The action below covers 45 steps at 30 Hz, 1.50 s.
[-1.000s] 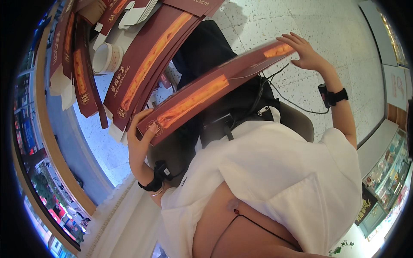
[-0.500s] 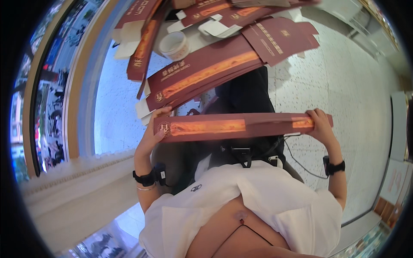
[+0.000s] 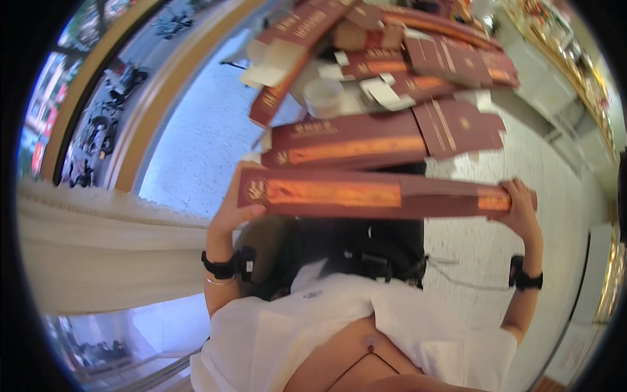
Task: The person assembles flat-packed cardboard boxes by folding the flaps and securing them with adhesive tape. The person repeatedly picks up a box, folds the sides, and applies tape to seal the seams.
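Note:
A long, narrow dark-red carton (image 3: 444, 195) with an orange food picture on it stretches crosswise in front of me. Its left end is in my left hand (image 3: 234, 210), thumb on the near face and the other fingers partly hidden behind. At the opposite end my right hand (image 3: 521, 208) is closed round the carton near its edge. Just beyond lies a stack of flat dark-red cartons (image 3: 356, 136), partly overlapped in view by the one I hold.
More flat and partly folded cartons (image 3: 450, 60) are piled at the back, beside a roll of tape (image 3: 323, 97). A window frame (image 3: 153, 85) runs along the left, above a pale curtain (image 3: 111, 248). Display shelving (image 3: 555, 98) stands at the right.
The view has shifted, so the piled cartons appear farther right and more of them show. Both hands still hold the carton, which sits slightly farther right in the picture.

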Available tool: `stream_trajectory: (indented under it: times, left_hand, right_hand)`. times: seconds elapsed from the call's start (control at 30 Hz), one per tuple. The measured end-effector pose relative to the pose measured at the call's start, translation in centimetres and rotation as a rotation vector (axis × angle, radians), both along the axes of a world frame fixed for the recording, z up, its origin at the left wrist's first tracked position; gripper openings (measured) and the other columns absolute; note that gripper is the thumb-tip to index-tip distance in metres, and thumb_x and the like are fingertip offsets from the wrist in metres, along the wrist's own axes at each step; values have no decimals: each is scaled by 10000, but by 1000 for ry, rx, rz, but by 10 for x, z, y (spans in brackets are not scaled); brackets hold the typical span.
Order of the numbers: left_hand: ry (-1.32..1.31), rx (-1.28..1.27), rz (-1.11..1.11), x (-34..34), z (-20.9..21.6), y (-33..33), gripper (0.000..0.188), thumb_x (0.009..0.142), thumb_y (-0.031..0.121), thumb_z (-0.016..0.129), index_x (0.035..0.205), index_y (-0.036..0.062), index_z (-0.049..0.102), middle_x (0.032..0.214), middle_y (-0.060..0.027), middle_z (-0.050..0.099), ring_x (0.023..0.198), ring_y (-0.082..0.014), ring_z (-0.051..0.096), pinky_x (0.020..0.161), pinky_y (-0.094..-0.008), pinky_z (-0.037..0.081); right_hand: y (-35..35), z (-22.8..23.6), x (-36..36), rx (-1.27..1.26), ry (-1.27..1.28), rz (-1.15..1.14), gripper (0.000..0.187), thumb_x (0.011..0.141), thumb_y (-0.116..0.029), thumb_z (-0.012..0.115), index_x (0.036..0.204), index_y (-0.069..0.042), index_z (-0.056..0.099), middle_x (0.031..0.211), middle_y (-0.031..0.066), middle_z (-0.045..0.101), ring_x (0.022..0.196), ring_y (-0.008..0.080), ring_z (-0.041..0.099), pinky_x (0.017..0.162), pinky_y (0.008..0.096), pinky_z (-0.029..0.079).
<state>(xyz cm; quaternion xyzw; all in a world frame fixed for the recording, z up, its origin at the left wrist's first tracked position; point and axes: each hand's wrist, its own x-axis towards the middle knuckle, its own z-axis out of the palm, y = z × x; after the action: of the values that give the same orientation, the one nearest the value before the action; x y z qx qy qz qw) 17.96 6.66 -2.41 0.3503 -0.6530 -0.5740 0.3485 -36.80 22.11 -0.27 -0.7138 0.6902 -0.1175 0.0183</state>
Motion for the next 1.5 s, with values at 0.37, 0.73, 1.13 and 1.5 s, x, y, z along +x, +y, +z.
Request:
stream_trajectory:
  times: [0.37, 0.73, 1.13, 1.5]
  left_hand:
    - [599, -56, 117, 10, 81, -85, 747, 927, 559, 410, 1467, 74, 234, 1440, -154, 358, 1320, -269, 357, 1083, -416, 284]
    - [-27, -277, 119, -20, 84, -141, 555, 930, 367, 502, 1395, 84, 396, 1429, -92, 402, 1338, -257, 344, 1094, -391, 274]
    - [-129, -721, 5, -64, 109, -145, 681, 954, 304, 512, 1499, 144, 136, 1392, -207, 416, 1187, -281, 527, 988, -340, 405]
    - [-14, -488, 447, -26, 94, -273, 339, 930, 144, 498, 1221, -29, 504, 1077, -239, 613, 788, -362, 663, 712, -398, 547]
  right_hand:
    - [-74, 85, -6, 30, -434, 39, 705, 556, -121, 828, 1173, -23, 502, 1075, 72, 568, 1061, 196, 540, 900, 314, 443]
    - [-148, 120, 89, 321, -1356, -110, 547, 922, -379, 546, 1340, -47, 426, 1252, 67, 553, 1113, 147, 555, 948, 293, 452]
    - [-376, 143, 252, 33, -1362, -90, 454, 840, -519, 542, 1071, -128, 539, 960, 26, 608, 848, 161, 595, 779, 353, 472]
    - [-386, 149, 293, 135, -1179, 178, 814, 841, -687, 459, 1331, -39, 417, 1236, 176, 514, 1029, 265, 569, 896, 419, 454]
